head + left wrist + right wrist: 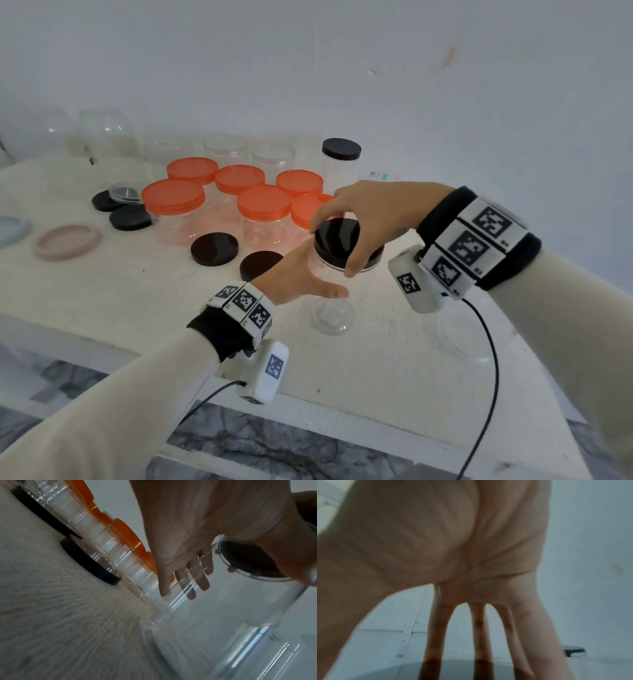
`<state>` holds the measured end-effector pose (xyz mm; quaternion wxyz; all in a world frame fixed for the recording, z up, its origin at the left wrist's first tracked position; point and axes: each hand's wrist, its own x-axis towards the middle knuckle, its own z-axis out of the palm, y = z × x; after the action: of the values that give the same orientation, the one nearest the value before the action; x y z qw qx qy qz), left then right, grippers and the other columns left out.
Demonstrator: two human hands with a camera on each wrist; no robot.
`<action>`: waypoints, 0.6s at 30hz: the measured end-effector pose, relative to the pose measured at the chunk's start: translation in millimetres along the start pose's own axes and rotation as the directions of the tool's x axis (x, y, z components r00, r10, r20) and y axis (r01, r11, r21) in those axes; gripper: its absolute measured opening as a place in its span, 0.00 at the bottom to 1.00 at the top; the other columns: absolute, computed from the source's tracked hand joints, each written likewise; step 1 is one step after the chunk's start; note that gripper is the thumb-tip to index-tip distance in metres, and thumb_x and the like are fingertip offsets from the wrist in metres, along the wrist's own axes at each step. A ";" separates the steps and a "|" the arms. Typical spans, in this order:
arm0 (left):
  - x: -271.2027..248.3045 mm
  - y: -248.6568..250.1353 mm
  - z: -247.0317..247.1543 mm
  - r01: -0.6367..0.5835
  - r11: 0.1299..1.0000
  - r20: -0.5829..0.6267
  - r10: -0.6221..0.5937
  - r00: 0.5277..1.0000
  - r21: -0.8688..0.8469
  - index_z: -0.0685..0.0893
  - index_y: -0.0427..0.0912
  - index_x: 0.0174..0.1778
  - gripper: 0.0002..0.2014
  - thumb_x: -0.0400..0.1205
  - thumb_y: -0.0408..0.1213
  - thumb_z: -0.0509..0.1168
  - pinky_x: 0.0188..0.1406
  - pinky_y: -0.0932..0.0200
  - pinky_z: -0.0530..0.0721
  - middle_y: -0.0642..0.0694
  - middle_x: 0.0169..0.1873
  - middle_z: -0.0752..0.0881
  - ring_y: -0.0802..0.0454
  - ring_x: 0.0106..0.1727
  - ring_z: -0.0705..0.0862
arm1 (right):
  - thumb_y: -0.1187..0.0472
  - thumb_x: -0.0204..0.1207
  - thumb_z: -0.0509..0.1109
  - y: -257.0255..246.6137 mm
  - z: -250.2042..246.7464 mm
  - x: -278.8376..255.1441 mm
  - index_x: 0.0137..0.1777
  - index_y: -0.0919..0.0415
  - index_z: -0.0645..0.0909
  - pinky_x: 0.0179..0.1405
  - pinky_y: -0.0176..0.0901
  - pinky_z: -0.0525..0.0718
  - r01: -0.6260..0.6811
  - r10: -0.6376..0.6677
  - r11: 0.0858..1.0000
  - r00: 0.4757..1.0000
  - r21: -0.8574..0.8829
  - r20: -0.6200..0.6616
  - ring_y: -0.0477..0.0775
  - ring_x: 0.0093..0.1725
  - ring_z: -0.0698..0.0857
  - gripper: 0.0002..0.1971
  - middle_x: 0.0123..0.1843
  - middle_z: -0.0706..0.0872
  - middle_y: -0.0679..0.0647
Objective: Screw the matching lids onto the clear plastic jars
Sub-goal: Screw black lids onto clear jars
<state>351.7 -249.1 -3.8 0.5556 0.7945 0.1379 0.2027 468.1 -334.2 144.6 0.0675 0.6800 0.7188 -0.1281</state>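
A clear plastic jar [330, 308] stands near the middle of the white table [102, 291]. My left hand [301, 277] wraps round its body from the left, thumb on the near side. My right hand [359, 226] comes down from above, its fingers and thumb curled round the rim of the black lid [334, 245] that sits on the jar's mouth. In the left wrist view my left hand's fingers [188, 582] show through the jar wall [223, 622], with the black lid [248, 562] above. In the right wrist view my fingers [436, 635] reach down onto the glossy lid [462, 672].
Several orange-lidded jars [263, 209] stand close behind. Loose black lids [214, 248] [260, 265] [130, 217] lie to the left. A tall black-lidded jar [340, 161] and open clear jars [226, 149] line the wall. A pink dish [68, 241] sits far left, and another clear jar [462, 332] under my right wrist.
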 end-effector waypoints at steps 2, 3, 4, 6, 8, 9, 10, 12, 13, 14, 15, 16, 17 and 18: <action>-1.7 2.4 2.0 0.005 1.000 -0.021 -0.005 1.000 -0.001 0.68 0.62 0.68 0.42 0.58 0.50 0.79 0.71 0.60 0.70 0.59 0.67 0.77 0.65 0.70 0.73 | 0.43 0.55 0.82 -0.7 4.3 1.7 0.60 0.37 0.77 0.48 0.42 0.82 -0.007 0.008 1.000 0.999 0.017 -0.042 0.48 0.53 0.79 0.31 0.49 0.77 0.39; -2.8 4.0 3.4 0.002 1.000 -0.031 -0.001 1.000 0.005 0.68 0.64 0.66 0.41 0.58 0.50 0.79 0.69 0.63 0.71 0.60 0.66 0.78 0.66 0.69 0.74 | 0.40 0.55 0.81 -0.8 6.9 2.1 0.59 0.38 0.77 0.47 0.45 0.83 -0.015 0.016 1.000 0.998 0.009 -0.063 0.49 0.52 0.80 0.30 0.47 0.77 0.38; -3.5 4.1 4.9 -0.002 1.000 -0.039 0.003 0.999 0.008 0.68 0.64 0.66 0.41 0.58 0.50 0.79 0.68 0.65 0.71 0.60 0.65 0.78 0.66 0.69 0.74 | 0.38 0.54 0.80 -0.8 9.6 2.5 0.56 0.39 0.78 0.45 0.49 0.86 -0.027 0.027 1.000 0.996 0.001 -0.090 0.50 0.48 0.82 0.29 0.44 0.76 0.38; -5.1 3.8 7.7 -0.001 1.000 -0.054 0.001 0.999 -0.007 0.68 0.64 0.67 0.41 0.58 0.49 0.79 0.65 0.68 0.73 0.61 0.64 0.79 0.67 0.68 0.75 | 0.35 0.56 0.77 -3.2 14.0 1.0 0.53 0.46 0.79 0.33 0.48 0.88 -0.063 0.063 0.998 0.985 0.006 -0.158 0.47 0.34 0.85 0.27 0.39 0.77 0.41; -7.1 2.1 9.2 0.007 1.000 -0.069 -0.008 0.998 -0.019 0.68 0.65 0.66 0.42 0.58 0.47 0.80 0.59 0.74 0.73 0.64 0.62 0.80 0.72 0.65 0.75 | 0.35 0.62 0.74 -7.2 18.5 0.5 0.53 0.56 0.81 0.20 0.34 0.79 -0.120 0.107 0.991 0.973 -0.052 -0.207 0.44 0.21 0.79 0.28 0.37 0.79 0.46; -8.0 1.9 9.2 0.007 1.000 -0.075 -0.008 0.997 -0.020 0.68 0.64 0.66 0.42 0.57 0.47 0.80 0.57 0.76 0.73 0.65 0.61 0.80 0.73 0.64 0.75 | 0.34 0.64 0.72 -9.7 19.8 0.4 0.53 0.59 0.81 0.18 0.32 0.74 -0.144 0.120 0.985 0.967 -0.096 -0.223 0.44 0.21 0.77 0.30 0.38 0.80 0.49; -8.4 1.5 8.6 0.008 1.000 -0.081 -0.009 0.997 -0.016 0.69 0.63 0.66 0.42 0.57 0.47 0.81 0.56 0.77 0.72 0.66 0.60 0.80 0.75 0.63 0.75 | 0.32 0.65 0.70 -11.1 20.3 -0.6 0.54 0.61 0.80 0.20 0.33 0.72 -0.161 0.131 0.980 0.965 -0.120 -0.226 0.45 0.26 0.77 0.32 0.40 0.81 0.51; -8.3 3.2 6.6 0.002 1.000 -0.066 -0.003 0.998 -0.006 0.68 0.63 0.67 0.41 0.60 0.43 0.82 0.56 0.79 0.71 0.67 0.61 0.79 0.77 0.63 0.74 | 0.30 0.65 0.68 -9.8 16.2 -2.4 0.64 0.57 0.76 0.34 0.38 0.73 -0.162 0.143 0.978 0.978 -0.128 -0.150 0.49 0.41 0.78 0.36 0.46 0.79 0.48; -7.7 4.0 5.4 -0.002 1.000 -0.047 0.002 0.999 -0.003 0.68 0.62 0.67 0.41 0.61 0.42 0.82 0.58 0.78 0.71 0.66 0.62 0.79 0.76 0.64 0.74 | 0.31 0.66 0.68 -8.2 11.7 -4.5 0.71 0.51 0.71 0.44 0.41 0.74 -0.139 0.134 0.984 0.990 -0.114 -0.052 0.49 0.49 0.75 0.37 0.51 0.75 0.45; -6.7 4.3 4.3 0.000 1.000 -0.031 0.000 1.000 0.001 0.69 0.61 0.68 0.41 0.61 0.43 0.81 0.62 0.75 0.72 0.63 0.64 0.79 0.72 0.66 0.74 | 0.34 0.67 0.71 -7.1 7.4 -6.7 0.75 0.45 0.65 0.52 0.42 0.73 -0.105 0.110 0.991 0.993 -0.086 0.049 0.47 0.55 0.72 0.39 0.55 0.70 0.43; -6.2 4.7 3.8 0.003 1.000 -0.017 -0.003 1.000 0.004 0.69 0.58 0.70 0.42 0.60 0.46 0.80 0.66 0.69 0.72 0.60 0.65 0.79 0.68 0.68 0.74 | 0.39 0.66 0.75 -6.1 3.9 -8.0 0.77 0.41 0.62 0.58 0.44 0.73 -0.068 0.074 0.996 0.990 -0.059 0.120 0.46 0.58 0.69 0.40 0.57 0.67 0.41; -6.1 5.0 3.3 0.004 1.000 -0.011 -0.004 1.000 0.007 0.70 0.55 0.71 0.43 0.59 0.48 0.79 0.69 0.64 0.72 0.57 0.66 0.79 0.65 0.69 0.74 | 0.45 0.66 0.78 -5.7 1.9 -9.4 0.76 0.40 0.62 0.61 0.44 0.73 -0.036 0.041 0.999 0.988 -0.036 0.146 0.45 0.60 0.68 0.40 0.56 0.67 0.39; -6.0 4.7 3.0 -0.001 1.000 -0.003 0.001 1.000 0.010 0.69 0.54 0.71 0.44 0.59 0.49 0.79 0.71 0.60 0.72 0.55 0.67 0.78 0.63 0.70 0.74 | 0.48 0.64 0.80 -5.5 1.7 -9.6 0.74 0.39 0.65 0.60 0.44 0.74 -0.021 0.023 1.000 0.991 -0.019 0.130 0.46 0.59 0.70 0.40 0.54 0.69 0.38; -6.1 4.6 3.3 0.000 1.000 -0.001 0.000 1.000 0.014 0.68 0.54 0.71 0.44 0.58 0.50 0.78 0.72 0.59 0.71 0.55 0.68 0.78 0.63 0.70 0.74 | 0.49 0.62 0.81 -5.1 2.5 -8.9 0.71 0.38 0.69 0.58 0.44 0.76 -0.017 0.017 1.000 0.996 -0.006 0.086 0.47 0.58 0.73 0.38 0.51 0.71 0.37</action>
<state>347.8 -256.2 -1.4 0.5499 0.7984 0.1394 0.2019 463.4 -343.7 145.0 0.1014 0.6798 0.7096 -0.1549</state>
